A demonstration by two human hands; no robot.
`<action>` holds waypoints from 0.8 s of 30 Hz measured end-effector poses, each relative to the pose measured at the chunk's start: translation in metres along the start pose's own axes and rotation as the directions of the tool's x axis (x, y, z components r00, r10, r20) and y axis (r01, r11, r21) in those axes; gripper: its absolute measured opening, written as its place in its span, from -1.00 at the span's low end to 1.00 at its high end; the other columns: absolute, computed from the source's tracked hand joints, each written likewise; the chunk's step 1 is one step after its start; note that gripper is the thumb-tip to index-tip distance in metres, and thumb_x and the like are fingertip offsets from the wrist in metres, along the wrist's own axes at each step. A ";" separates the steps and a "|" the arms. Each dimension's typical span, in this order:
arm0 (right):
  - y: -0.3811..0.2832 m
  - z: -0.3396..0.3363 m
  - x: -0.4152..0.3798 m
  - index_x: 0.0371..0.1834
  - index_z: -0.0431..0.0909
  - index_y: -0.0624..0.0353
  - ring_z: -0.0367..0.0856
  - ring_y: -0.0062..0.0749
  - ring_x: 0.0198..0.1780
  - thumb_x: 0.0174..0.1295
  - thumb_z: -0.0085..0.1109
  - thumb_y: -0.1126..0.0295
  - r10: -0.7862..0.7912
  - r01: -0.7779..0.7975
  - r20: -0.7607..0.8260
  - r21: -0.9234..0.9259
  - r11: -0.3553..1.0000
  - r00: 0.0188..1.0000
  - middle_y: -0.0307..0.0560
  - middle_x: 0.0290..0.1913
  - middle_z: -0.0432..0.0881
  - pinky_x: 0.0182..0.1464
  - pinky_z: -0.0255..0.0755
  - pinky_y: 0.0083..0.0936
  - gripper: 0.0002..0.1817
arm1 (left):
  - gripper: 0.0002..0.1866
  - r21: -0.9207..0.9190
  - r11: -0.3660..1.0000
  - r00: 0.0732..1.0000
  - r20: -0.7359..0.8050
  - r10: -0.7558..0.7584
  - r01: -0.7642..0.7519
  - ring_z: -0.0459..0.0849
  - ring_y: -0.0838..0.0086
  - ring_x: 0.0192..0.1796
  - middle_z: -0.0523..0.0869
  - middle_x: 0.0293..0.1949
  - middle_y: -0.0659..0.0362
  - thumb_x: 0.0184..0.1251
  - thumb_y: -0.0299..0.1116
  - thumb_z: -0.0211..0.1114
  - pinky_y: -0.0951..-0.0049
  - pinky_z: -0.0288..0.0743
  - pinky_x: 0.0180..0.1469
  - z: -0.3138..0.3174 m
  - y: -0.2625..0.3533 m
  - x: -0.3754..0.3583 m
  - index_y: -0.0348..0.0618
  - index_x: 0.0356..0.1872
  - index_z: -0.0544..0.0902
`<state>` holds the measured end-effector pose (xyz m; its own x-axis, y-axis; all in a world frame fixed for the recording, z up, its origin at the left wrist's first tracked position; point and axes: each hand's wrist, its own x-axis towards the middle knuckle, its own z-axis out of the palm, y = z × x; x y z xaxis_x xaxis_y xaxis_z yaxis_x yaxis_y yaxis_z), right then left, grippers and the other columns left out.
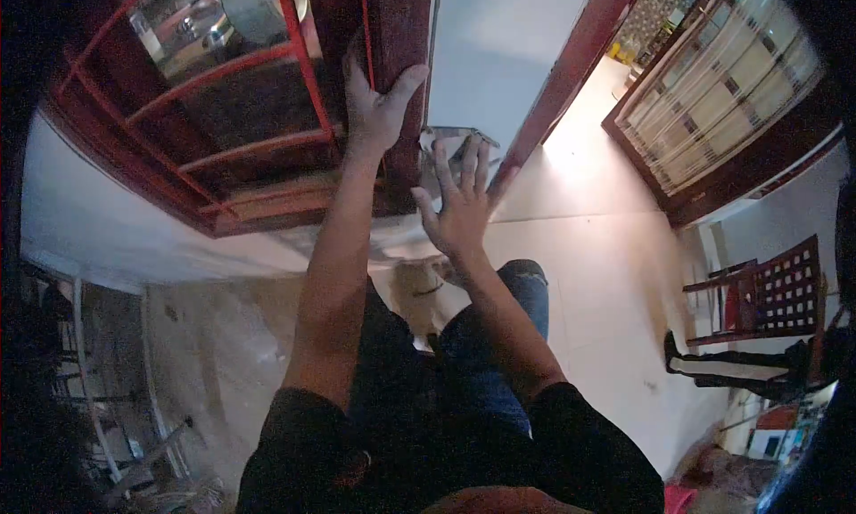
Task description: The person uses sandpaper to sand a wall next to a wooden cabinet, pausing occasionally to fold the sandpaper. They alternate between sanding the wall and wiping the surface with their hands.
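Note:
My left hand (379,113) is on the dark red wooden frame (399,32), with its thumb on the near face and its fingers around toward the left side. Lower and to the right, my right hand (459,206) has its fingers stretched out and spread. Its fingertips lie over a crumpled grey-white piece (459,144), perhaps cloth or paper, at the lower end of a pale panel (508,32). Whether the fingers press on that piece cannot be made out.
Red bars cross a dark window (241,104) at left. An open doorway shows a lit tiled floor (571,157). A curtained door leaf (722,95) stands at right, above a wooden chair (785,287). Metal racks (116,380) are at lower left.

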<state>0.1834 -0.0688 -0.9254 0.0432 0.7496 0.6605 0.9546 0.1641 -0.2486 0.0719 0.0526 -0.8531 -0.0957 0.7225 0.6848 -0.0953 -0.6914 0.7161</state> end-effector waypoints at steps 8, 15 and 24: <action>-0.014 -0.105 0.140 0.53 0.20 -0.20 -0.14 0.16 0.58 0.26 0.01 -0.21 -0.087 0.109 -0.457 0.023 0.994 0.885 0.27 0.57 -0.08 0.47 -0.58 0.28 -0.23 | -0.23 -0.029 1.000 1.000 -0.025 -0.002 0.001 0.50 0.31 0.17 0.49 0.16 0.04 0.16 -0.29 0.49 0.29 0.33 0.30 -0.003 0.002 -0.004 -0.28 0.34 0.27; -0.002 -0.012 0.023 0.53 0.18 -0.38 -0.14 0.11 0.60 0.20 0.04 -0.31 -0.045 0.044 -0.107 -0.016 0.999 0.993 0.16 0.59 -0.04 0.41 -0.49 0.49 -0.19 | -0.25 0.023 1.000 1.000 -0.006 0.000 0.000 0.48 0.28 0.19 0.48 0.19 0.02 0.21 -0.21 0.44 0.27 0.29 0.32 -0.001 0.008 -0.001 -0.28 0.34 0.28; 0.000 -0.113 0.148 0.53 0.20 -0.26 -0.25 0.12 0.61 0.23 0.04 -0.21 -0.184 0.098 -0.387 -0.230 0.968 0.903 0.18 0.60 -0.13 0.47 -0.54 0.32 -0.21 | -0.29 -0.063 0.998 1.000 0.004 0.005 -0.004 0.48 0.30 0.19 0.49 0.17 0.04 0.22 -0.24 0.42 0.28 0.33 0.29 -0.001 0.007 0.000 -0.26 0.33 0.30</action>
<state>0.2234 -0.0303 -0.7479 -0.0223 0.3987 0.9168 0.9963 0.0853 -0.0129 0.0698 0.0477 -0.8478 -0.0917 0.7193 0.6887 -0.1573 -0.6933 0.7032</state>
